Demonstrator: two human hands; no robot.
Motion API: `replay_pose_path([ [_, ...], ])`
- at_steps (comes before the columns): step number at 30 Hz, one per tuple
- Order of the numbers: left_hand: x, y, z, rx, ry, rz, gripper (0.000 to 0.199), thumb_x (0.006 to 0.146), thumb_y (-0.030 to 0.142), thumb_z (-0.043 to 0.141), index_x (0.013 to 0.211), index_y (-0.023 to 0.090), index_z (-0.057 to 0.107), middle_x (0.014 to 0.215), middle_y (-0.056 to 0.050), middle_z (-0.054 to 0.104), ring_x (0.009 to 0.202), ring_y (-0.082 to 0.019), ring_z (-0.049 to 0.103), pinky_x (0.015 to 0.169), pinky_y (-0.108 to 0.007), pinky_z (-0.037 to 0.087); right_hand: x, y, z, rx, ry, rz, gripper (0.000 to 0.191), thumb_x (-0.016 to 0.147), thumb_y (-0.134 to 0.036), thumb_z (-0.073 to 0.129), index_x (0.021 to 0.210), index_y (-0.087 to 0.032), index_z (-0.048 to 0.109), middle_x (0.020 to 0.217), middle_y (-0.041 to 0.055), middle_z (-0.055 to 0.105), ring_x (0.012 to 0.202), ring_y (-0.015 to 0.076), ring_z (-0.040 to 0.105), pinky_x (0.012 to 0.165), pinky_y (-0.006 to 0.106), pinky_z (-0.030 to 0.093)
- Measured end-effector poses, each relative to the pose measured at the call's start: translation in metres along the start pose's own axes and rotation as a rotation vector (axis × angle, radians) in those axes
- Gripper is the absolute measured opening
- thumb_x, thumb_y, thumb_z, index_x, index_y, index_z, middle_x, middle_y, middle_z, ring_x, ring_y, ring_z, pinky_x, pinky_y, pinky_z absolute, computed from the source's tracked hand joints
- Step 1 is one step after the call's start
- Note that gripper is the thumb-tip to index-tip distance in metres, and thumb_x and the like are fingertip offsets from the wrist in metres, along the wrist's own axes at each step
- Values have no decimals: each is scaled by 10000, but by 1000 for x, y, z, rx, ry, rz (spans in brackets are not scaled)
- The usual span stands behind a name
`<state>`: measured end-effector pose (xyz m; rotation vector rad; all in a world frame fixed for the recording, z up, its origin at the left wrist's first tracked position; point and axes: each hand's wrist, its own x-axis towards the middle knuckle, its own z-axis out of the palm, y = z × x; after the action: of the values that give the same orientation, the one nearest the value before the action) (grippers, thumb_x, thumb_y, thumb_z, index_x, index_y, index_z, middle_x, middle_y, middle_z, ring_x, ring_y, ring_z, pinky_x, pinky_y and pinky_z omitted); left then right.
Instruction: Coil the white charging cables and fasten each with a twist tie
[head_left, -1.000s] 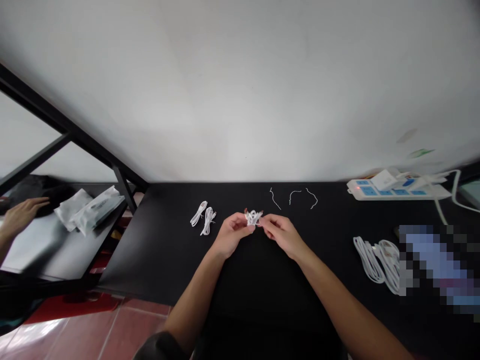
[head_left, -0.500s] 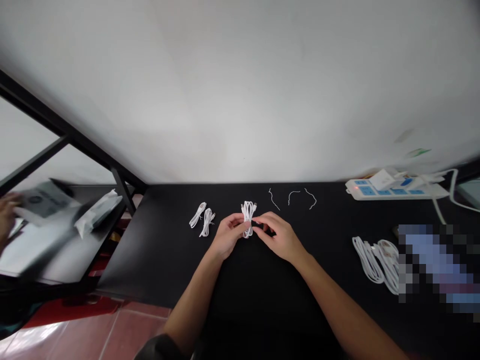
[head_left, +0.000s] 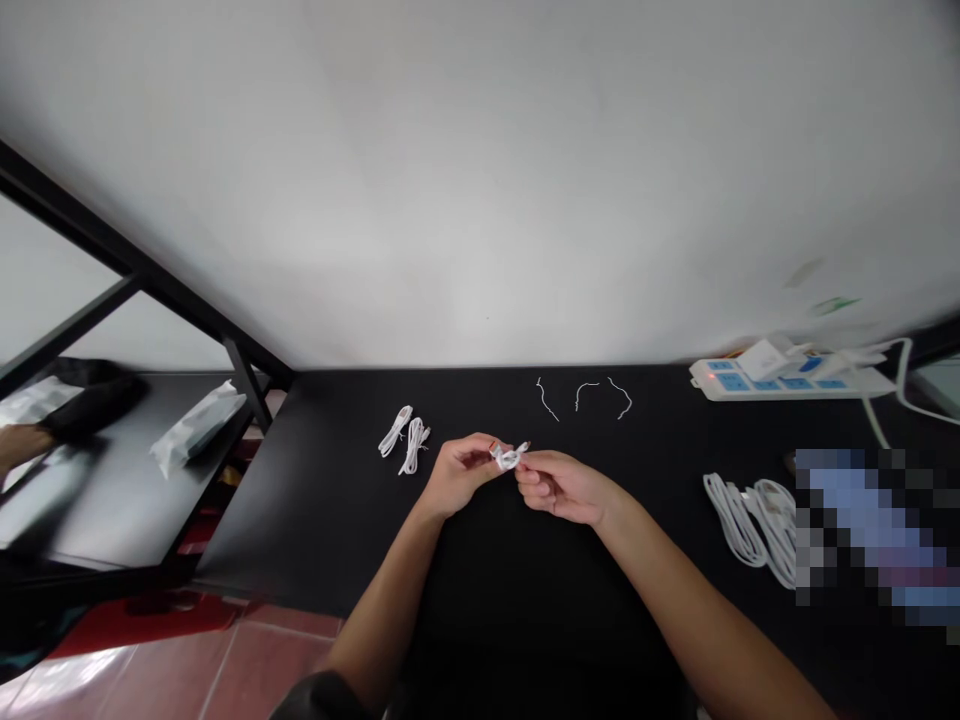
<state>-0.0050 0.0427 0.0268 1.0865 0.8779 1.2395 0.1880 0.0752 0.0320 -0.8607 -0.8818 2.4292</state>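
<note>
Between my hands is a small bundle of white cable point(head_left: 508, 457), folded short. My left hand point(head_left: 466, 475) pinches its left side, and my right hand point(head_left: 559, 487) holds its right end with the fingertips. Just left of my left hand lie two coiled white cables point(head_left: 405, 438) on the black desk point(head_left: 300, 520). Beyond my hands are several thin white wire ties point(head_left: 587, 395). A larger pile of coiled white cables point(head_left: 746, 525) lies to the right, away from my right hand.
A white power strip point(head_left: 787, 380) with blue switches and plugged-in cords sits at the desk's back right. A pixelated patch covers the lower right. On a lower dark shelf point(head_left: 127, 500) to the left lies a white packet point(head_left: 196, 428), and a co-worker's hand point(head_left: 22, 447) reaches in.
The cable bundle has gone from a tall upright loop to a short fold between my fingers. My right hand has shifted right. The co-worker's hand has carried a packet further left.
</note>
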Motion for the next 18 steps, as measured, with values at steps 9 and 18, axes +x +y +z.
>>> replay_pose_path([
  [9, -1, -6, 4, -91, 113, -180, 405, 757, 362, 855, 1083, 156, 733, 954, -86, 749, 843, -186, 682, 756, -299, 536, -4, 0, 12, -674, 395, -557, 258, 896, -446, 659, 831, -197, 676, 742, 24, 616, 631, 139, 523, 563, 281, 385],
  [18, -2, 2, 4, 403, -58, -85, 271, 901, 399, 678, 1044, 178, 741, 894, -43, 672, 804, -177, 605, 756, -288, 490, -5, 0, 9, -1212, 426, -742, 261, 1008, -342, 461, 906, -224, 671, 853, 58, 638, 763, 196, 586, 740, 351, 461],
])
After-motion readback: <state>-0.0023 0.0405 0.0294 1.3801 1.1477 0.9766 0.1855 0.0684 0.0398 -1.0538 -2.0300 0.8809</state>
